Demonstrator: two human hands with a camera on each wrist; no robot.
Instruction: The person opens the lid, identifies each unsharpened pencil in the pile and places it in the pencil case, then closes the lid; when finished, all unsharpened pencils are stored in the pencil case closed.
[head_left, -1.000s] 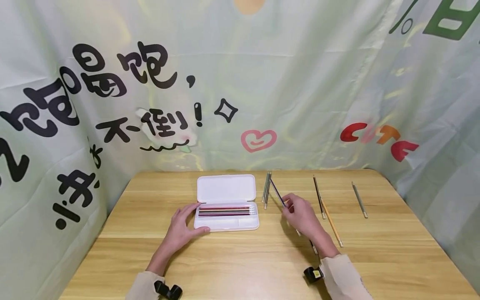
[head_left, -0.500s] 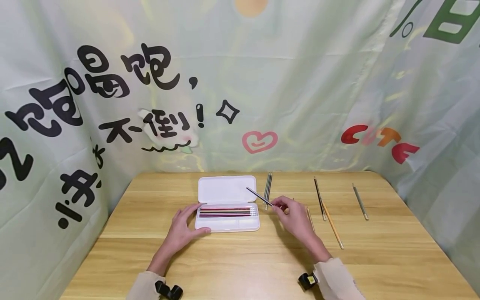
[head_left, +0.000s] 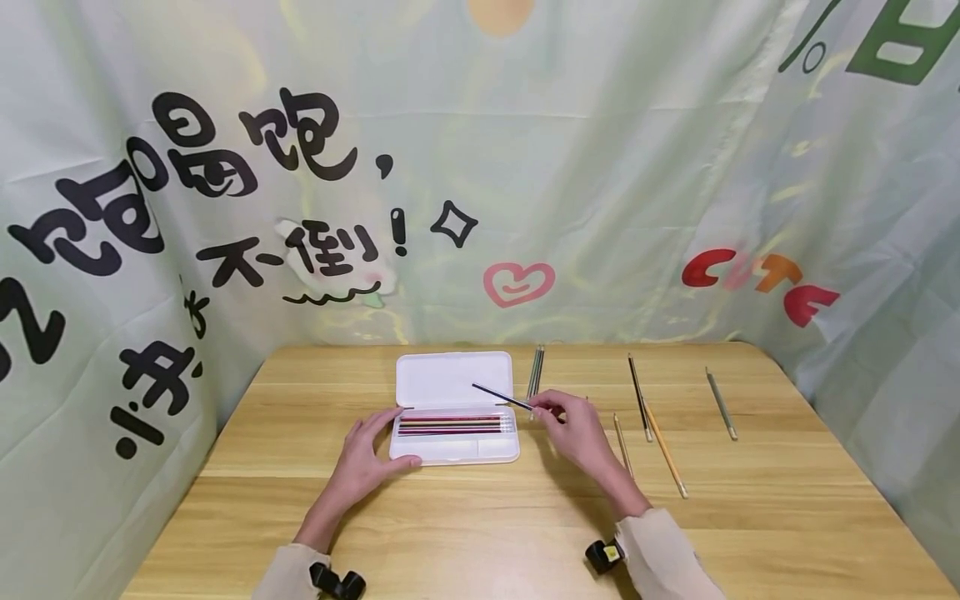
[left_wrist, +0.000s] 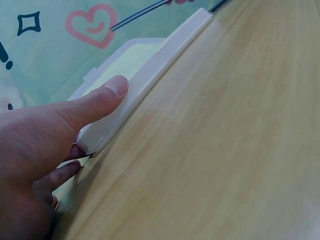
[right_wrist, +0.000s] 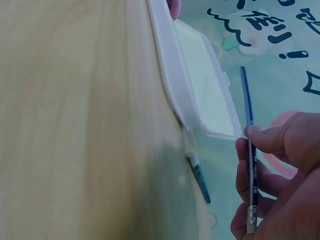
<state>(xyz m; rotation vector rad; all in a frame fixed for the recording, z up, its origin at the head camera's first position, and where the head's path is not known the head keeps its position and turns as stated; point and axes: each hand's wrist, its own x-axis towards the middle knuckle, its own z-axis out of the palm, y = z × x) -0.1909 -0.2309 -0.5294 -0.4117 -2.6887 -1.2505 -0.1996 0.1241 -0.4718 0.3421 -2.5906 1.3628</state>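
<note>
A white pencil case [head_left: 435, 448] lies open on the table, its lid [head_left: 453, 379] folded back. Several pencils [head_left: 450, 425] lie side by side in its long compartment. My left hand [head_left: 363, 458] holds the case's left end; in the left wrist view the thumb [left_wrist: 107, 95] lies over the front edge, the other fingers partly hidden around the end. Between thumb and fingers, my right hand [head_left: 577, 427] pinches a dark blue pencil [head_left: 498, 394], raised to the right of the case, its tip over the lid. The right wrist view shows this pencil's white eraser end [right_wrist: 251, 220] near the palm.
Greenish pencils [head_left: 537, 371] lie just right of the lid. Farther right on the wooden table [head_left: 480, 533] lie a black pencil [head_left: 637, 392], a yellow pencil [head_left: 666, 450], a grey-green pencil [head_left: 720, 404] and a wood-coloured one [head_left: 622, 446]. A printed curtain [head_left: 600, 208] stands behind.
My right hand has moved left with the pencil, whose tip has swung leftward and now points over the lid. My left hand stays on the case.
</note>
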